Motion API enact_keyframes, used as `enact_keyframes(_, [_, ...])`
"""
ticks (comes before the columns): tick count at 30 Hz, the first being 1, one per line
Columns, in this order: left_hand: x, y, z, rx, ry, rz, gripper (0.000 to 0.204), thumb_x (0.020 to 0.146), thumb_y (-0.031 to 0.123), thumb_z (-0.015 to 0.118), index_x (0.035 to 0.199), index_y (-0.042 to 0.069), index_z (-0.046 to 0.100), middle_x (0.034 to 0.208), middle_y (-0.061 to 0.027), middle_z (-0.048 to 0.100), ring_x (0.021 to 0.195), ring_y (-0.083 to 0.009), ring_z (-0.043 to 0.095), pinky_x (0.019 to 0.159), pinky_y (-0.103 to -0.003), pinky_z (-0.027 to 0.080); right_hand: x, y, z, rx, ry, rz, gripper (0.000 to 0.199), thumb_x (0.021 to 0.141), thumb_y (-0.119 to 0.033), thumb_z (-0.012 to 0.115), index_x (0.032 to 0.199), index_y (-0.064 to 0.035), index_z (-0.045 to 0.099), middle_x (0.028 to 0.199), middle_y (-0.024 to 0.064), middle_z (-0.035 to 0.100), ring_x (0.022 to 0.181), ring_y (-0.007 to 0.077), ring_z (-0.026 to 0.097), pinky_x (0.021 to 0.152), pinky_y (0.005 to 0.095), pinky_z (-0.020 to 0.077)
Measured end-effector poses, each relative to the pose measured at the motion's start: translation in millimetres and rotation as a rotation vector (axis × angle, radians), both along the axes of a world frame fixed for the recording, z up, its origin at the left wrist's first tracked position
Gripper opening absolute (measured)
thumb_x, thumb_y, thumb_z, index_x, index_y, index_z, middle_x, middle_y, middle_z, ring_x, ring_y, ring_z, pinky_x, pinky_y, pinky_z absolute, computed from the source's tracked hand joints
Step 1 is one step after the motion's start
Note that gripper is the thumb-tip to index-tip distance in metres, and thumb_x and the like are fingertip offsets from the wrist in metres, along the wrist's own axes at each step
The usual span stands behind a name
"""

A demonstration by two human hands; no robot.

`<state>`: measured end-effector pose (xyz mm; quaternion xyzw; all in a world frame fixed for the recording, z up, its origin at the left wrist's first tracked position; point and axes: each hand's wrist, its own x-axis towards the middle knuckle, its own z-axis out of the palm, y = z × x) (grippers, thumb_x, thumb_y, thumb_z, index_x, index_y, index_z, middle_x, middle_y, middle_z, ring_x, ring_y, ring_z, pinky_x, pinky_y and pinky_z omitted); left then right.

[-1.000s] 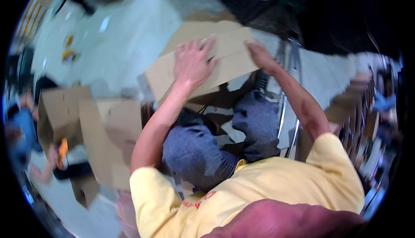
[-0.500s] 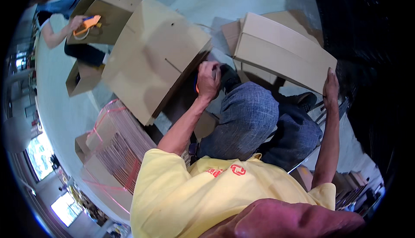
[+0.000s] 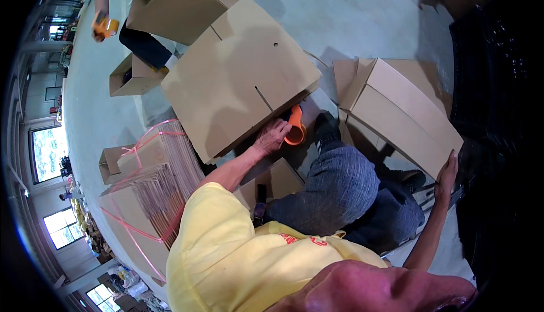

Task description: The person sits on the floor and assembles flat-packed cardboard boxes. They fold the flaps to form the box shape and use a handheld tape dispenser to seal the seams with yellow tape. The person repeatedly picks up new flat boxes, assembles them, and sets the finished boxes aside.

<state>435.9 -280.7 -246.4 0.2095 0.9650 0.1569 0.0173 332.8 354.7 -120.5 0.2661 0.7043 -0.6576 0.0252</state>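
My left hand is closed on an orange tape dispenser, which hangs beside the lower edge of a large cardboard box. That box has a slit and a small round hole in its top face. On the right, my right hand holds the near end of a long closed cardboard box, with its fingers along the end edge. This box lies tilted over other cardboard; my right thumb cannot be made out.
A bundle of flattened cardboard tied with pink strap stands at the left. Beyond the large box, a co-worker's hand holds an orange tape dispenser next to another box. An open box sits by my left leg. Dark crates line the right.
My left hand has turned, bringing the orange dispenser into fuller view. The co-worker's hand has moved away from its box. The whole view has shifted; my right hand stays at its box end.
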Motion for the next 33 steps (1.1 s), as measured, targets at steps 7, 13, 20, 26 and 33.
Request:
enact_keyframes(7, [45.2, 15.8, -20.9, 0.201, -0.378, 0.857, 0.050, 0.101, 0.010, 0.044, 0.150, 0.004, 0.046, 0.149, -0.0285, 0.051, 0.133, -0.0508, 0.053, 0.109, -0.057, 0.047, -0.1, 5.1, -3.0, 0.048, -0.011, -0.015, 0.061, 0.113, -0.043, 0.049, 0.155, 0.0009, 0.048, 0.151, 0.0121, 0.057, 0.139, 0.0217, 0.052, 0.117, 0.0352, 0.0385])
enact_keyframes(13, [36.9, -6.3, -37.3, 0.017, -0.306, 0.719, 0.046, 0.102, 0.024, 0.051, 0.145, 0.006, 0.053, 0.135, -0.0299, 0.063, 0.123, -0.0525, 0.059, 0.105, -0.061, 0.049, -0.8, 7.1, -6.1, 0.024, -0.004, -0.041, 0.064, 0.114, -0.046, 0.046, 0.157, 0.0008, 0.045, 0.154, 0.0102, 0.056, 0.140, 0.0200, 0.052, 0.117, 0.0338, 0.0386])
enact_keyframes(20, [10.2, -13.8, -26.7, 0.017, -0.334, 0.785, 0.049, 0.101, 0.031, 0.058, 0.142, 0.004, 0.058, 0.138, -0.0291, 0.062, 0.126, -0.0501, 0.058, 0.109, -0.059, 0.047, 3.6, 2.7, 2.2, -0.003, -0.039, -0.078, 0.065, 0.113, -0.047, 0.048, 0.158, 0.0003, 0.044, 0.155, 0.0108, 0.055, 0.141, 0.0206, 0.052, 0.117, 0.0342, 0.0395])
enact_keyframes(26, [8.6, -28.5, -28.5, -0.034, -0.449, 0.695, 0.049, 0.101, 0.032, 0.058, 0.141, 0.005, 0.058, 0.138, -0.0290, 0.062, 0.127, -0.0495, 0.058, 0.109, -0.056, 0.047, 10.0, 7.9, -7.4, 0.027, -0.029, -0.119, 0.064, 0.113, -0.046, 0.050, 0.158, 0.0000, 0.045, 0.155, 0.0113, 0.055, 0.142, 0.0215, 0.052, 0.118, 0.0347, 0.0401])
enact_keyframes(33, [-3.8, -26.7, -50.3, -0.056, -0.783, 0.630, 0.036, 0.101, 0.020, 0.050, 0.125, 0.000, 0.068, 0.116, -0.0304, 0.070, 0.107, -0.0444, 0.070, 0.094, -0.053, 0.056, 58.2, 90.3, -68.9, 1.118, -0.157, 0.219, 0.058, 0.115, -0.043, 0.044, 0.155, -0.0015, 0.048, 0.147, 0.0130, 0.060, 0.136, 0.0227, 0.055, 0.116, 0.0356, 0.0412])
